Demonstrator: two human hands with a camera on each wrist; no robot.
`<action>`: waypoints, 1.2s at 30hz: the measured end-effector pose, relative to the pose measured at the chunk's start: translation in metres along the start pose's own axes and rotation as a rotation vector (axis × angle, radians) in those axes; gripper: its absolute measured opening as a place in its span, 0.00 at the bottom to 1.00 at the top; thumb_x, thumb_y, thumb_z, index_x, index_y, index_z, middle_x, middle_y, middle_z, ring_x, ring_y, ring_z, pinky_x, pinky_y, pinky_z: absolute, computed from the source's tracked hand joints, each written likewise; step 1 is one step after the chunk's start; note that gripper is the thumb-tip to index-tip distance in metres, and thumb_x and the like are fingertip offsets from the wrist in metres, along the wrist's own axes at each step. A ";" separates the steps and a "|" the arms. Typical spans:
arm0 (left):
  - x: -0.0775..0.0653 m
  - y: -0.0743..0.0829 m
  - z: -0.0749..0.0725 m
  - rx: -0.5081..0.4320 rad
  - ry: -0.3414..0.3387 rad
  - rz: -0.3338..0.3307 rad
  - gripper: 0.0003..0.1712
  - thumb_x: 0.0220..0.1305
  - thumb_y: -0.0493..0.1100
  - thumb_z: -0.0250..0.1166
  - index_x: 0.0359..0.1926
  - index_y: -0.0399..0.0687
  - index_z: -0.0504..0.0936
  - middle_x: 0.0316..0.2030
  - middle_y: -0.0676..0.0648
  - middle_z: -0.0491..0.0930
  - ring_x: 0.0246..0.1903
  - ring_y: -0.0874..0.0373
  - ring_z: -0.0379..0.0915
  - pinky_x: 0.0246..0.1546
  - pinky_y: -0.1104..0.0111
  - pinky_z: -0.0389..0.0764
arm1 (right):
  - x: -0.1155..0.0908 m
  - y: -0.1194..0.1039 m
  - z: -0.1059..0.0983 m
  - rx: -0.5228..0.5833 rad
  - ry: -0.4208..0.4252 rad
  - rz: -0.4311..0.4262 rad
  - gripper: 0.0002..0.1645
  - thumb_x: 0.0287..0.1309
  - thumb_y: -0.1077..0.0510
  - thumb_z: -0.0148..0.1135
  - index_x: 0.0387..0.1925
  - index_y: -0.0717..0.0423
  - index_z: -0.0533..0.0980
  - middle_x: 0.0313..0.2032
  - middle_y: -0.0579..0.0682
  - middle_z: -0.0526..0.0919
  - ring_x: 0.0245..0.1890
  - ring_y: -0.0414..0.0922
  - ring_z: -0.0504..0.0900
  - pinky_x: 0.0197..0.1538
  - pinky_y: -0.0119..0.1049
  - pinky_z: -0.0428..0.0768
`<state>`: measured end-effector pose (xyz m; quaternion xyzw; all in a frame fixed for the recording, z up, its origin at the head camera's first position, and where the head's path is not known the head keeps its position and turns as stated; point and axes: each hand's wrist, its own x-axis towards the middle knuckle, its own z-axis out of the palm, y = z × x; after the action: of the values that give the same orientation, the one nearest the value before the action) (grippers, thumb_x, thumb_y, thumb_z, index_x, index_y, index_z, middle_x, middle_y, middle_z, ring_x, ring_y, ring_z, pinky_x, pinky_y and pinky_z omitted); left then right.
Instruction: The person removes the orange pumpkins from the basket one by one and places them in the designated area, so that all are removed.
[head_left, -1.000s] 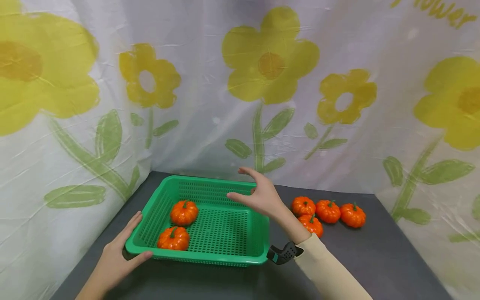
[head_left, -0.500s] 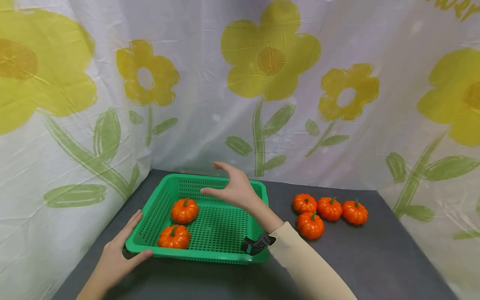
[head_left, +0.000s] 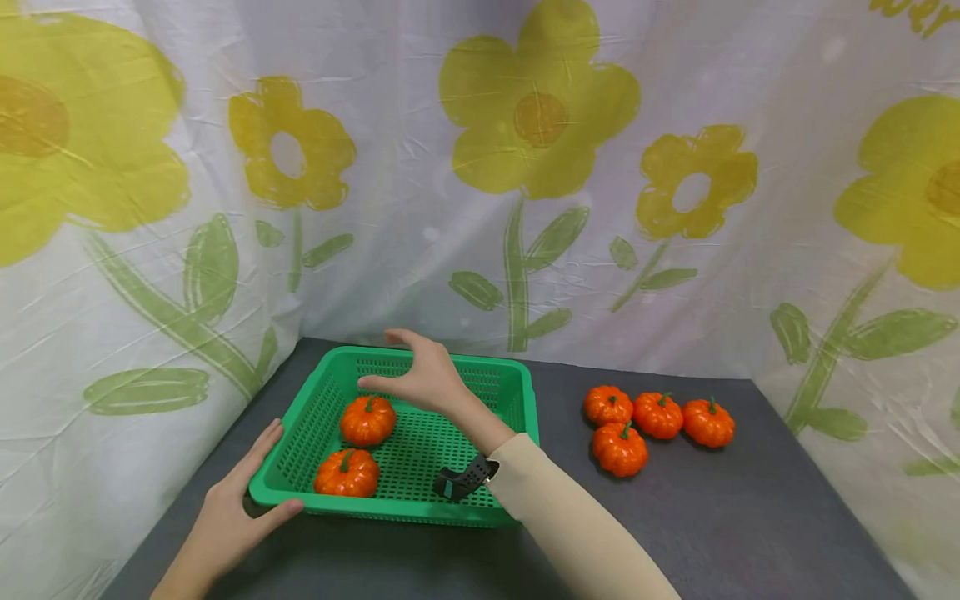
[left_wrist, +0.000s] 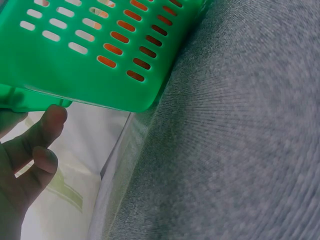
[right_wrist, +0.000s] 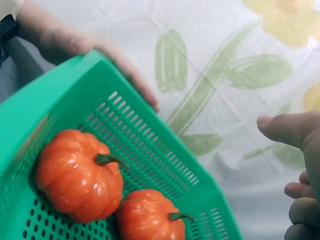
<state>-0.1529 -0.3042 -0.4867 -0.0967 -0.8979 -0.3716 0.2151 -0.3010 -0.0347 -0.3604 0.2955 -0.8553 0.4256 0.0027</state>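
A green perforated plastic basket (head_left: 420, 510) stands on the table. Inside, at its left end, sit two small shiny orange pumpkins, one farther back (head_left: 368, 421) and one near the front wall (head_left: 347, 473). My left hand (head_left: 228, 518) rests against the basket's near left corner, fingers extended along the left rim and thumb at the front rim; the left wrist view shows its fingertips by the rim. Above the basket, my right hand (head_left: 427, 375) holds nothing, its thumb and fingers spread apart. In the right wrist view both pumpkins (right_wrist: 80, 175) lie below and left of that hand.
On the dark grey table (head_left: 750, 525), right of the basket, several more orange pumpkins (head_left: 619, 449) are clustered. A white curtain (head_left: 405, 250) with painted yellow flowers encloses the back and sides. A black strap (head_left: 465, 477) is on my right wrist.
My right hand has moved left over the basket, from its right end to above the far pumpkin's right side. The left hand and the pumpkins have stayed in place.
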 end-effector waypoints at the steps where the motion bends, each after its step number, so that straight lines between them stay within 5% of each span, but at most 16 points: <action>1: 0.000 0.000 0.000 -0.002 0.003 0.002 0.60 0.57 0.44 0.82 0.85 0.63 0.58 0.83 0.55 0.55 0.71 0.89 0.44 0.59 0.92 0.48 | 0.001 0.001 0.003 0.006 -0.003 0.009 0.48 0.61 0.39 0.76 0.78 0.48 0.70 0.73 0.46 0.76 0.73 0.49 0.73 0.69 0.51 0.77; 5: -0.001 -0.001 0.000 -0.002 -0.006 -0.013 0.59 0.58 0.45 0.81 0.85 0.64 0.58 0.83 0.50 0.56 0.71 0.89 0.44 0.61 0.90 0.50 | 0.006 0.009 0.013 0.000 -0.006 0.043 0.47 0.61 0.39 0.77 0.76 0.48 0.71 0.71 0.46 0.77 0.73 0.51 0.73 0.69 0.52 0.77; 9: -0.001 0.000 0.000 -0.012 -0.024 -0.043 0.59 0.59 0.46 0.80 0.85 0.66 0.56 0.84 0.52 0.55 0.69 0.90 0.43 0.74 0.55 0.64 | 0.009 0.020 0.022 -0.025 -0.011 0.086 0.46 0.61 0.37 0.76 0.75 0.49 0.72 0.70 0.48 0.79 0.70 0.53 0.75 0.66 0.50 0.80; 12: -0.001 0.001 0.001 -0.020 -0.034 -0.056 0.59 0.60 0.47 0.80 0.85 0.67 0.56 0.84 0.53 0.54 0.69 0.91 0.42 0.61 0.29 0.68 | 0.009 0.029 0.028 -0.032 -0.023 0.119 0.47 0.61 0.37 0.76 0.75 0.52 0.72 0.70 0.51 0.79 0.69 0.53 0.77 0.64 0.49 0.81; 19: -0.001 0.001 0.001 -0.015 -0.027 -0.059 0.60 0.58 0.47 0.81 0.85 0.67 0.57 0.83 0.59 0.54 0.68 0.91 0.42 0.58 0.28 0.69 | 0.014 0.045 0.042 -0.098 -0.118 0.122 0.49 0.62 0.38 0.76 0.76 0.56 0.70 0.70 0.53 0.78 0.69 0.53 0.76 0.66 0.48 0.80; 23: 0.000 0.002 -0.001 -0.013 -0.022 -0.057 0.59 0.59 0.47 0.81 0.85 0.67 0.57 0.84 0.54 0.54 0.69 0.90 0.42 0.61 0.29 0.67 | 0.016 0.052 0.051 -0.166 -0.200 0.133 0.49 0.61 0.38 0.75 0.76 0.55 0.70 0.70 0.52 0.78 0.68 0.52 0.77 0.66 0.46 0.81; 25: 0.000 0.002 -0.001 -0.006 -0.019 -0.056 0.59 0.59 0.47 0.81 0.85 0.67 0.56 0.84 0.52 0.55 0.70 0.90 0.42 0.65 0.35 0.67 | 0.015 0.055 0.054 -0.197 -0.236 0.130 0.49 0.61 0.37 0.76 0.76 0.55 0.71 0.70 0.51 0.78 0.69 0.51 0.77 0.65 0.44 0.81; 29: -0.001 0.002 -0.001 0.011 -0.011 -0.051 0.59 0.59 0.47 0.81 0.85 0.68 0.57 0.84 0.53 0.55 0.70 0.89 0.43 0.72 0.66 0.62 | 0.014 0.059 0.059 -0.252 -0.298 0.117 0.50 0.59 0.38 0.78 0.75 0.55 0.71 0.69 0.51 0.79 0.66 0.50 0.79 0.63 0.40 0.82; 30: -0.001 0.002 -0.001 0.009 -0.011 -0.052 0.59 0.59 0.47 0.81 0.85 0.68 0.57 0.84 0.53 0.55 0.71 0.89 0.43 0.72 0.67 0.62 | 0.014 0.060 0.061 -0.261 -0.306 0.117 0.50 0.58 0.38 0.79 0.75 0.55 0.71 0.68 0.51 0.80 0.65 0.49 0.79 0.62 0.40 0.83; 33: -0.001 0.001 -0.001 -0.005 -0.013 -0.052 0.59 0.59 0.47 0.81 0.85 0.68 0.57 0.84 0.53 0.55 0.70 0.90 0.43 0.72 0.49 0.67 | 0.013 0.063 0.064 -0.282 -0.315 0.125 0.51 0.56 0.39 0.80 0.75 0.54 0.72 0.66 0.51 0.81 0.62 0.48 0.81 0.60 0.38 0.84; 36: -0.001 0.001 -0.001 -0.023 -0.021 -0.056 0.59 0.59 0.47 0.81 0.85 0.67 0.57 0.84 0.54 0.54 0.69 0.91 0.42 0.59 0.27 0.67 | 0.012 0.065 0.066 -0.290 -0.312 0.139 0.50 0.57 0.39 0.80 0.75 0.54 0.72 0.65 0.50 0.82 0.62 0.47 0.81 0.59 0.38 0.84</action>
<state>-0.1517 -0.3042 -0.4860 -0.0778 -0.8982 -0.3866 0.1943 -0.3277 -0.0593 -0.4464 0.2948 -0.9159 0.2463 -0.1166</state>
